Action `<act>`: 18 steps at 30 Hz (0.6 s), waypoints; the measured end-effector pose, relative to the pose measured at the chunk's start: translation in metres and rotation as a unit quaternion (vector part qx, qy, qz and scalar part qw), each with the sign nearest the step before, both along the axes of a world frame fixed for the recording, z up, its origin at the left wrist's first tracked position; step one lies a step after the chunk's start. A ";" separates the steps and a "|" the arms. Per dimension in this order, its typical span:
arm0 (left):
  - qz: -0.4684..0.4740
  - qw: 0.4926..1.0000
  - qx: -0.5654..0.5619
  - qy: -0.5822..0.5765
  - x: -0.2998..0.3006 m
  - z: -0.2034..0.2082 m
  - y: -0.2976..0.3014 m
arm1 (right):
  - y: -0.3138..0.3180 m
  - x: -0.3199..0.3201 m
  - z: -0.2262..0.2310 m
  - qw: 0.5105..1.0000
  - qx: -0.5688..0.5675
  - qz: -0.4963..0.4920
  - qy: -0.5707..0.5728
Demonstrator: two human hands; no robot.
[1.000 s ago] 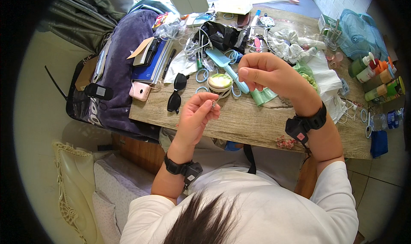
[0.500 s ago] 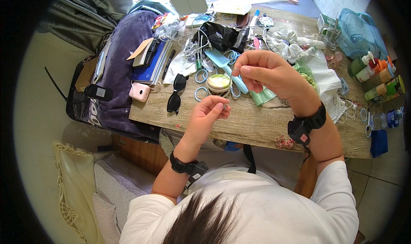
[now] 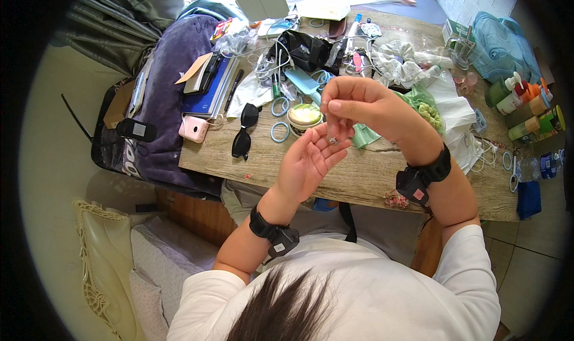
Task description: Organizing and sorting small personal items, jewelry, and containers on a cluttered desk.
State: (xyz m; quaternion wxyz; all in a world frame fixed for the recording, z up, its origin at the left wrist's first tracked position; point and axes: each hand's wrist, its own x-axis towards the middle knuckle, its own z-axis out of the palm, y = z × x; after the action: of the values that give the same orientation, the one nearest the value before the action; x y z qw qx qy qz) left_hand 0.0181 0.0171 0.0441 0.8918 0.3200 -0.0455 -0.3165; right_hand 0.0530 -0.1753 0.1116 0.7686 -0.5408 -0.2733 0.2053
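Dark glasses [image 3: 246, 132] lay on wooden table [image 3: 257, 166]. Left hand [image 3: 302, 166] faced palm up, fingers loosely spread, not pinching; half second before, thumb was pressed to fingers. Small shiny thing [image 3: 333, 141] lay on left fingers, past palm, just under right fingertips; too tiny to tell which way it pointed or which way was long. Right hand [image 3: 362, 106] bent above, thumb and pointer finger close together; could not tell if they held anything.

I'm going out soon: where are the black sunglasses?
In the head view, the black sunglasses lie left on the wooden table, between the pink device and round tub.
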 end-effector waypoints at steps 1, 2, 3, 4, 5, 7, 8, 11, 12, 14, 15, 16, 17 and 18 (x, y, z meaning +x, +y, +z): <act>0.000 1.000 -0.001 0.000 0.000 0.000 -0.002 | 0.001 0.000 -0.001 1.000 -0.001 0.000 0.000; -0.012 0.999 -0.047 0.020 0.001 0.000 -0.003 | 0.002 0.001 -0.004 1.000 -0.016 0.013 -0.004; -0.023 0.995 -0.093 0.039 0.000 0.000 -0.004 | 0.002 0.001 -0.007 0.999 -0.032 0.026 -0.008; -0.024 0.995 -0.093 0.039 0.000 0.001 -0.006 | 0.002 0.001 -0.009 0.999 -0.033 0.025 -0.008; -0.018 0.995 -0.080 0.056 0.000 0.003 -0.008 | 0.001 0.001 -0.011 0.995 -0.091 0.003 -0.049; -0.011 0.995 -0.067 0.074 -0.001 0.002 -0.008 | 0.000 -0.004 -0.004 0.973 -0.213 -0.029 -0.081; 0.003 0.993 -0.070 0.096 -0.002 0.000 -0.007 | 0.001 -0.004 -0.002 0.973 -0.212 -0.028 -0.081; 0.006 0.988 -0.094 0.126 -0.003 -0.005 -0.001 | 0.002 -0.004 -0.003 0.919 -0.310 -0.057 -0.239; -0.005 0.984 -0.117 0.133 -0.003 -0.007 0.001 | 0.003 -0.005 -0.008 0.905 -0.320 -0.070 -0.272; 0.005 0.984 -0.108 0.144 -0.005 -0.009 0.003 | 0.004 -0.006 -0.009 0.889 -0.331 -0.084 -0.304; 0.017 0.983 -0.098 0.156 -0.006 -0.010 0.004 | 0.005 -0.006 -0.008 0.881 -0.360 -0.075 -0.299; 0.017 0.983 -0.099 0.155 -0.007 -0.013 0.006 | 0.006 -0.006 -0.008 0.871 -0.388 -0.067 -0.293; 0.039 0.986 -0.056 0.152 -0.009 -0.015 0.009 | 0.008 -0.006 -0.009 0.871 -0.388 -0.066 -0.295; 0.060 0.987 -0.013 0.148 -0.011 -0.016 0.013 | 0.010 -0.006 -0.012 0.867 -0.397 -0.088 -0.288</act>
State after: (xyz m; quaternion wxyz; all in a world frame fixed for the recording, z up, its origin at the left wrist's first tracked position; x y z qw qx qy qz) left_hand 0.0073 0.0297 0.0277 0.9102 0.2603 0.1026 -0.3053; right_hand 0.0467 -0.1653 0.0993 0.3909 -0.8572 -0.3294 0.0633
